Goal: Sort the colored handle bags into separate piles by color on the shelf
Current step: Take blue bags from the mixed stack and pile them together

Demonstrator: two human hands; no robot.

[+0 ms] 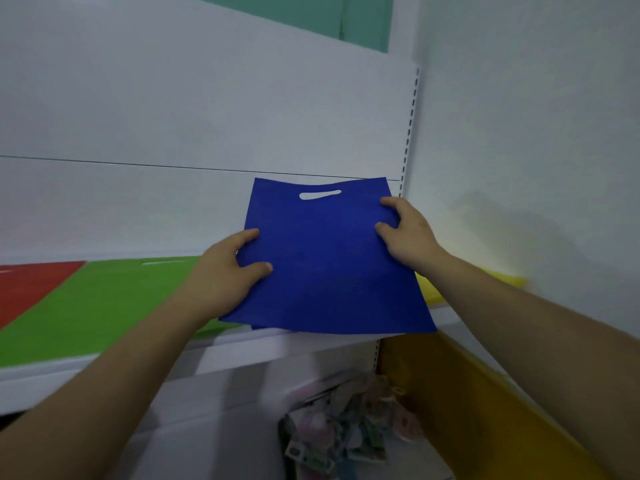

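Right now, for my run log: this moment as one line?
blue bag: held over shelf | left hand: grips left edge | right hand: grips right edge | lying: red pile, green pile, yellow pile

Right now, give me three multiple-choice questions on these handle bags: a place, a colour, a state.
1. Where does the green pile lie? A: right of the yellow bags. B: between the red pile and the blue bag. C: on the floor.
2. What colour is the bag held by the left hand and right hand? A: blue. B: red. C: yellow.
3. How is the left hand? A: flat and empty. B: gripping the bag's edge. C: hanging down.
Answers: B, green sits between red and blue; A, both hold the blue one; B, its thumb presses on top.
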